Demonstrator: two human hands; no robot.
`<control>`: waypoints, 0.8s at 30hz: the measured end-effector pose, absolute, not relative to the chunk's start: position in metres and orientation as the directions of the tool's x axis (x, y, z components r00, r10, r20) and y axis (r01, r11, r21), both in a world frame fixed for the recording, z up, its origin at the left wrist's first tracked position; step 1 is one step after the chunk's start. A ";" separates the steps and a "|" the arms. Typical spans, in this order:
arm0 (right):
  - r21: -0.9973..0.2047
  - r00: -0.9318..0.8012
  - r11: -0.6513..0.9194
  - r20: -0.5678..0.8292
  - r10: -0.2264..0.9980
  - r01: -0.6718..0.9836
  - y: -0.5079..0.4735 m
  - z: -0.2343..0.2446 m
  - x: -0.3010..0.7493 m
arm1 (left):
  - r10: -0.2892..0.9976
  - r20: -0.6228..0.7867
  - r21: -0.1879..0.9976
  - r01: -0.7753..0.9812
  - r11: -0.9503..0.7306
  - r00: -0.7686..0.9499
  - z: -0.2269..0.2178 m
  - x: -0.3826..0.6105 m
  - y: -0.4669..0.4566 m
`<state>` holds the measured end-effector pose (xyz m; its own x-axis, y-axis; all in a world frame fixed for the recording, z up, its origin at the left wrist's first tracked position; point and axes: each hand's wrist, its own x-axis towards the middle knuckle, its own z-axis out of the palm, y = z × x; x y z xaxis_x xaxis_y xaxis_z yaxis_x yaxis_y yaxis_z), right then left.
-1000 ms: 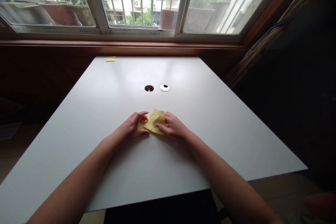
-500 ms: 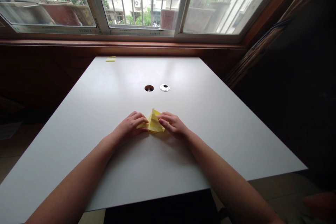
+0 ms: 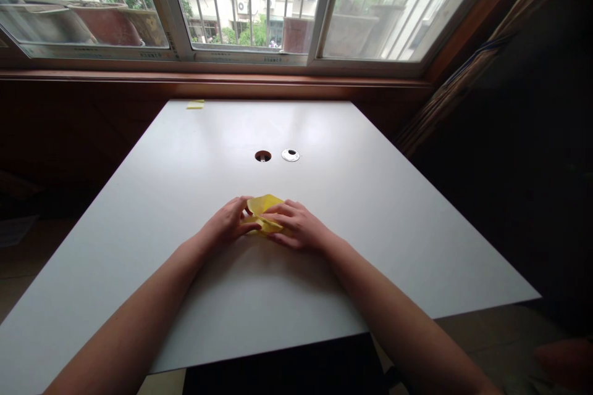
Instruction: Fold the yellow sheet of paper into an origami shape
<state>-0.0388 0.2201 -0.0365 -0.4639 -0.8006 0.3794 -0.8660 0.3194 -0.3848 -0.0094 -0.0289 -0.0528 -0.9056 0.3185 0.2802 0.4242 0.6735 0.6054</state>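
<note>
A piece of folded yellow paper [image 3: 265,202] lies between both hands, over the middle of the white table [image 3: 259,296]. On its left side, my left hand [image 3: 233,220] grips the paper's edge, thumb in front and fingers behind. My right hand [image 3: 296,223] holds the other side, its fingers reaching across the folds. One flap of the paper stands up and leans back, rounded at the top. The lower folds are partly hidden by the fingers.
Beyond the hands, the table has a round cable hole [image 3: 263,156] with its loose cover [image 3: 290,155] beside it. A small yellow paper strip [image 3: 195,104] lies at the far left edge. A barred window [image 3: 250,0] is behind the table, a dark curtain [image 3: 509,136] at right.
The paper's pointed upright flap has opened into a wider, rounded shape leaning left. My right hand has shifted left over the folds, and the left fingers have lifted a little.
</note>
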 end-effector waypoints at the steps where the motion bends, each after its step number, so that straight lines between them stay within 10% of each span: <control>1: -0.381 -0.462 0.319 0.382 -0.800 -0.868 0.220 -0.037 -0.039 | 0.319 0.276 0.624 0.421 0.658 -0.907 -0.052 -0.009 -0.029; 24: -0.546 -0.522 0.320 0.268 -0.810 -0.775 0.227 -0.033 -0.042 | 0.540 0.286 0.626 0.581 0.521 -0.792 -0.045 -0.012 -0.032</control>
